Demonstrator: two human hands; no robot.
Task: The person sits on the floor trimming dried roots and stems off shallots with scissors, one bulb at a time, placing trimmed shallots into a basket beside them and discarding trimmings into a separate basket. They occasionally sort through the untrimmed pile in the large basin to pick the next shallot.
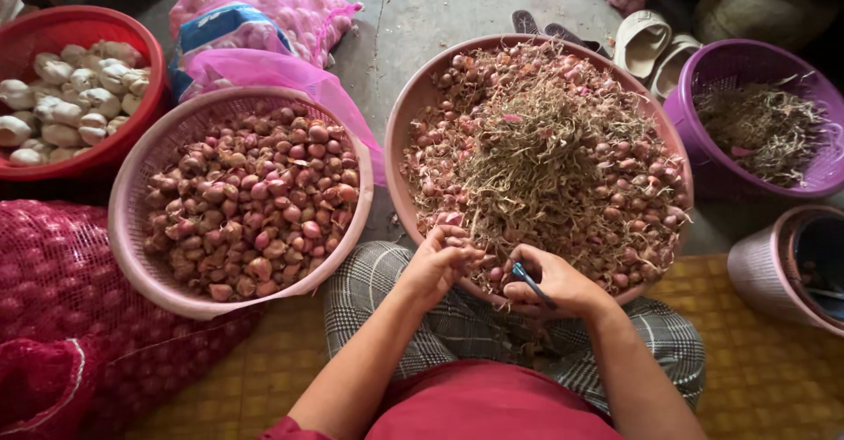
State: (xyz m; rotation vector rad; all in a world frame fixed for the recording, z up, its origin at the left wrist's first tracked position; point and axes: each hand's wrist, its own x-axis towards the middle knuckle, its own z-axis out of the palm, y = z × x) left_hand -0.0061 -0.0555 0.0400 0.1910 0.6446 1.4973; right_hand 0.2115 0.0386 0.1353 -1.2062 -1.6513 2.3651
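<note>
My left hand point(437, 264) is curled, its grip pinching a shallot point(457, 240) — the bulb sits right in my fingertips, at the near rim of the big bowl point(397, 141). My right hand point(556, 280) is pressed together around a small blue-handled knife point(530, 283); the handle pokes out between thumb and fingers, and I cannot make out the blade. The two hands are just beside each other, the shallot to the left of the knife and a little higher in the view.

The bowl rests against my knees, heaped with untrimmed shallots point(615, 203) and their dry tangled tops. To my left sits a pink basket point(132, 229) of trimmed shallots point(255, 203), and beyond it a red basket point(88, 27) of garlic point(75, 97). To my right, a purple basket point(747, 62) holds cut stalks point(760, 123).
</note>
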